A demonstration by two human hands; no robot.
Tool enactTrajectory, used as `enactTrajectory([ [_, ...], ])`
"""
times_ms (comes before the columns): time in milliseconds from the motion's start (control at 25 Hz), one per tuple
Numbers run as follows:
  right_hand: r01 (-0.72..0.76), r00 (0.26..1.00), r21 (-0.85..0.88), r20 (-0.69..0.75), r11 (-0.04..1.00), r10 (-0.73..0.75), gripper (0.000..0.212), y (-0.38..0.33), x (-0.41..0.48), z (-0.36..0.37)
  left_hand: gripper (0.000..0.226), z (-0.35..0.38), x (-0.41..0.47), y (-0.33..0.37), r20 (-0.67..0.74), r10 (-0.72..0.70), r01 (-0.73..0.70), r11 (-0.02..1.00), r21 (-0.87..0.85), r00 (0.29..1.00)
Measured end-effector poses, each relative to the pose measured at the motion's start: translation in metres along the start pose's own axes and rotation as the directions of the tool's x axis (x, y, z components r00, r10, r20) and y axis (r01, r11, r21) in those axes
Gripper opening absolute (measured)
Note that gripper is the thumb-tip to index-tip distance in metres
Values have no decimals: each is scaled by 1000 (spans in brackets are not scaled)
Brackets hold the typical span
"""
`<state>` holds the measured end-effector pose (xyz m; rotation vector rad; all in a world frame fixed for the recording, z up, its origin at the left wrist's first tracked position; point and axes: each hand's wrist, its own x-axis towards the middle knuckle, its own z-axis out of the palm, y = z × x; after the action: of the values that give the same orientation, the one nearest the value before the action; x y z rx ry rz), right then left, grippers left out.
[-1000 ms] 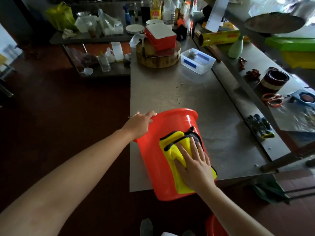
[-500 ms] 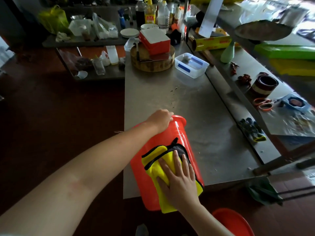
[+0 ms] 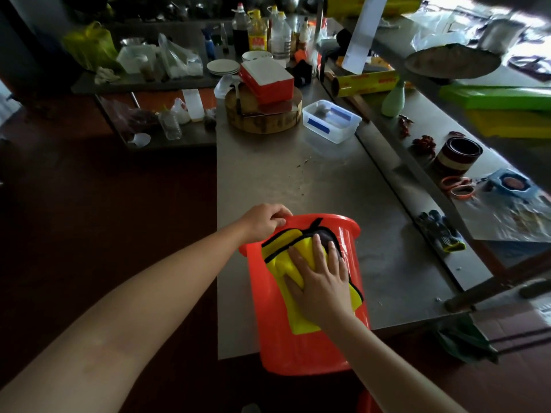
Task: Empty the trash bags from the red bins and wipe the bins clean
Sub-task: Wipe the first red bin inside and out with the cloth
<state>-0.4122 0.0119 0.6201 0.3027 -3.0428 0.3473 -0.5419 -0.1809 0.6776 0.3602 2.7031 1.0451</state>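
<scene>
At the near edge of the steel table (image 3: 298,180), a red bin (image 3: 301,338) lies tipped on its side, its base overhanging toward the viewer; the left hand (image 3: 264,222) curls its fingers over the far rim; the right hand (image 3: 320,278), fingers straight and slightly spread, presses a yellow cloth (image 3: 281,265) flat against the bin's upper wall; a clear lidded container (image 3: 331,120) stands farther along the table.

Dim kitchen, dark red-brown floor (image 3: 98,210), long stainless-steel tabletop (image 3: 298,186) running away from the camera, raised steel ledge (image 3: 417,165) along its right side, cluttered two-tier steel rack (image 3: 192,137) at far left, bright daylight (image 3: 524,28) glaring in from upper right.
</scene>
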Motion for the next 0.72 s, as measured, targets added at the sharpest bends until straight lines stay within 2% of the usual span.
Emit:
enactTrajectory([
  [120,24,1000,-24,4,999,-24,65,-21,20,2,24,-9,0,-7,28,25,-28,994,110,999],
  [240,48,999,-53,14,997,-47,65,-37,27,9,37,-12,0,-12,92,59,-74,983,166,994],
  [360,59,998,-33,2,998,-59,67,-23,29,12,38,-8,0,-21,58,42,-52,983,178,997],
  [480,-2,1000,104,-16,995,4,69,15,39,5,39,-8,4,-24,1,31,-30,988,154,1000],
  [560,-89,996,279,14,956,89,68,45,55,0,40,-10,7,-25,-18,33,-30,988,153,999],
  [640,-181,983,492,80,851,163,67,69,70,-2,40,-11,8,-25,-21,21,-18,991,135,1000],
  [720,-274,962,603,163,749,220,67,85,78,0,40,-9,6,-22,-25,-1,4,992,123,1000],
])
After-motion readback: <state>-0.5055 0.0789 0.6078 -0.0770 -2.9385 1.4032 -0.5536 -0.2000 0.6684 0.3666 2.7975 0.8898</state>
